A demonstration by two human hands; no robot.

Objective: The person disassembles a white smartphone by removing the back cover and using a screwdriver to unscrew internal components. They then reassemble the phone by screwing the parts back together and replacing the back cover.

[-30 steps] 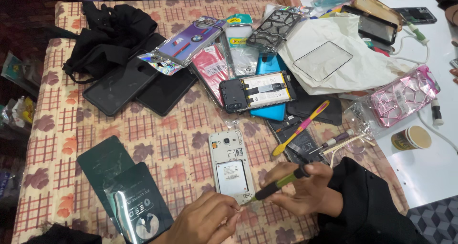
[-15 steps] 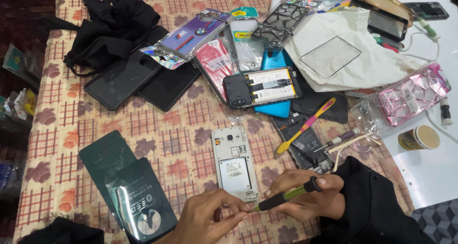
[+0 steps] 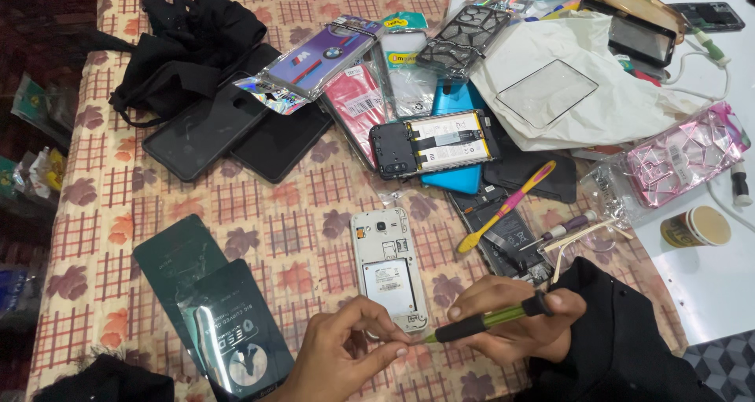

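Observation:
A white phone (image 3: 388,267) lies face down with its back cover off on the checked tablecloth (image 3: 157,189). My right hand (image 3: 515,323) grips a green and black screwdriver (image 3: 491,321), whose tip meets the phone's near bottom edge. My left hand (image 3: 346,355) sits at that same bottom edge, with fingertips pinched close to the screwdriver tip. Whether it holds something small there is too fine to see.
Two dark green packets (image 3: 208,307) lie left of the phone. Behind it are an opened black phone with a battery (image 3: 436,142), a blue case, a yellow and pink toothbrush (image 3: 507,205), black phones (image 3: 204,130), clear cases, a white bag (image 3: 582,87) and a paper cup (image 3: 696,226).
The view has tilted down a little. My hands have stayed at the phone's bottom edge, and the screwdriver has levelled out with its tip against the phone.

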